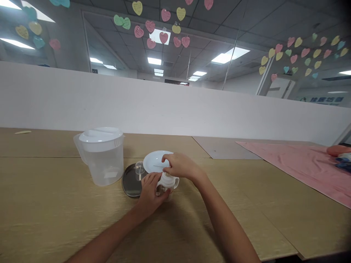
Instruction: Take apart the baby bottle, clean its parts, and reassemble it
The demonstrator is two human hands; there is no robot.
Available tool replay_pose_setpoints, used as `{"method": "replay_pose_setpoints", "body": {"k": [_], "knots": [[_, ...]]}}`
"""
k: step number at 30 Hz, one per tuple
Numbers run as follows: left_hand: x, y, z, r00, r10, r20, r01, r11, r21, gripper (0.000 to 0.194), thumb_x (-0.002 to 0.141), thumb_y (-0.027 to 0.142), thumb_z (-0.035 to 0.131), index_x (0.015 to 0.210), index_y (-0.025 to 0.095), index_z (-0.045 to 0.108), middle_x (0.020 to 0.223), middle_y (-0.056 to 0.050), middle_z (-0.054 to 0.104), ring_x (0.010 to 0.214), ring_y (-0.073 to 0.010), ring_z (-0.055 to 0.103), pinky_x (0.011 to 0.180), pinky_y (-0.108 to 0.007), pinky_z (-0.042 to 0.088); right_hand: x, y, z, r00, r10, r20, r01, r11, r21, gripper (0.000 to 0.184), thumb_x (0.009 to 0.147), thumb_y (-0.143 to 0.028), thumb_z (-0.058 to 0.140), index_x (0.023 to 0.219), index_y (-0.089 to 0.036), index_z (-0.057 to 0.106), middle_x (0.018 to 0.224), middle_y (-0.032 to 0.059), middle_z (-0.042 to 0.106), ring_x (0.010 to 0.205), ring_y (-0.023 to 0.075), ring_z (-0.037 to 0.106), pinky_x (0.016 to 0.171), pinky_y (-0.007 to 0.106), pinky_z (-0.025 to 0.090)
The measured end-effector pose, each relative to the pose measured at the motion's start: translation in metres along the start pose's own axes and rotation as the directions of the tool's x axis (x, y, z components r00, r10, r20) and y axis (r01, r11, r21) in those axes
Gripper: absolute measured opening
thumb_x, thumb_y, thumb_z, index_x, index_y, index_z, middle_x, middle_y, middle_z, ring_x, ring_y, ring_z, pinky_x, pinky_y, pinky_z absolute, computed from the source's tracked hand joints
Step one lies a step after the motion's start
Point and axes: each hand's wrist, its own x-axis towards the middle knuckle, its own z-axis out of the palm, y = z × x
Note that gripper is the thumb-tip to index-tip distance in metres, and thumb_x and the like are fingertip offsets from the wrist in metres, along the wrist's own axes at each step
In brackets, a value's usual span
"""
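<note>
While the left hand [149, 193] wraps half-closed around the side of a two-handled baby bottle [167, 180], the right hand [179, 167] arches partly closed over its white cap [165, 178], though whether it has hold of the cap cannot be told. The bottle stands upright, its long axis vertical, near the middle of the surface [55, 204]. It lies just in front of a white plate [155, 160] and beside a dark round metal lid [131, 182] bearing a small clear cup [139, 171], with a plastic pitcher [104, 164] farther left.
</note>
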Motion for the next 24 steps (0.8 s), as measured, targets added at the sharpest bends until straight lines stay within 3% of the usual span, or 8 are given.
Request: {"method": "replay_pose_setpoints", "body": {"k": [4,10,14,18,20,22,24], "knots": [[-0.001,0.0,-0.001,0.999,-0.036,-0.02,0.036,0.999,-0.022,0.047,0.072,0.047,0.057,0.111,0.019,0.054,0.111,-0.011,0.059,0.113,-0.0301,0.046,0.093,-0.047,0.035,-0.002,-0.002,0.002,0.988,-0.036,0.153,0.039,0.999,-0.013,0.062,0.061,-0.041,0.066,0.117,-0.018,0.051,0.098,0.0108,0.064,0.084,0.0255,0.059,0.058,0.028,0.04],[0.0,0.013,-0.008,0.988,-0.155,0.026,0.157,0.983,-0.094,0.04,0.073,0.051,0.056,0.102,0.025,0.06,0.1,-0.005,0.062,0.101,-0.0255,0.051,0.088,-0.043,0.038,-0.001,-0.026,0.008,0.979,0.157,0.128,-0.134,0.976,-0.172,0.03,0.077,-0.031,0.048,0.092,-0.01,0.061,0.091,0.018,0.065,0.077,0.0253,0.062,0.055,0.029,0.041],[-0.002,0.011,-0.008,0.992,-0.122,0.036,0.125,0.987,-0.105,0.044,0.072,0.053,0.057,0.104,0.024,0.059,0.099,-0.005,0.062,0.101,-0.0262,0.049,0.088,-0.043,0.036,-0.002,-0.028,0.002,0.963,0.181,0.199,-0.158,0.979,-0.128,0.032,0.078,-0.038,0.046,0.087,-0.011,0.062,0.083,0.0137,0.066,0.062,0.0195,0.063,0.052,0.026,0.04],[0.002,-0.007,-0.012,1.0,0.028,0.008,-0.027,0.991,-0.129,0.04,0.085,0.045,0.039,0.116,0.024,0.051,0.112,-0.006,0.058,0.108,-0.0243,0.046,0.093,-0.043,0.031,-0.003,-0.024,-0.002,0.944,0.199,0.262,-0.181,0.979,-0.091,0.037,0.077,-0.044,0.048,0.085,-0.01,0.062,0.061,0.008,0.065,0.049,0.0165,0.06,0.052,0.026,0.04],[0.008,-0.022,-0.017,0.993,-0.066,-0.098,0.057,0.994,-0.094,0.039,0.089,0.04,0.029,0.119,0.023,0.048,0.117,-0.007,0.054,0.11,-0.023,0.045,0.095,-0.043,0.03,-0.003,-0.022,-0.003,0.944,0.186,0.272,-0.179,0.982,-0.052,0.041,0.076,-0.049,0.048,0.088,-0.011,0.062,0.061,0.0061,0.065,0.046,0.0152,0.058,0.053,0.026,0.04],[0.016,-0.04,-0.022,0.963,-0.195,-0.185,0.196,0.981,-0.013,0.038,0.089,0.038,0.03,0.118,0.021,0.048,0.119,-0.008,0.053,0.111,-0.0233,0.044,0.095,-0.043,0.031,-0.004,-0.02,-0.005,0.947,0.177,0.268,-0.181,0.983,-0.009,0.047,0.078,-0.053,0.044,0.095,-0.012,0.06,0.066,0.0049,0.066,0.043,0.0136,0.057,0.054,0.026,0.039],[0.022,-0.058,-0.026,0.958,-0.235,-0.166,0.253,0.962,0.103,0.039,0.086,0.036,0.037,0.118,0.018,0.048,0.123,-0.01,0.05,0.113,-0.0251,0.043,0.095,-0.043,0.033,-0.005,-0.018,-0.007,0.956,0.174,0.235,-0.18,0.984,0.005,0.05,0.081,-0.053,0.04,0.103,-0.013,0.057,0.073,0.0055,0.067,0.045,0.0134,0.058,0.055,0.026,0.039]]}}
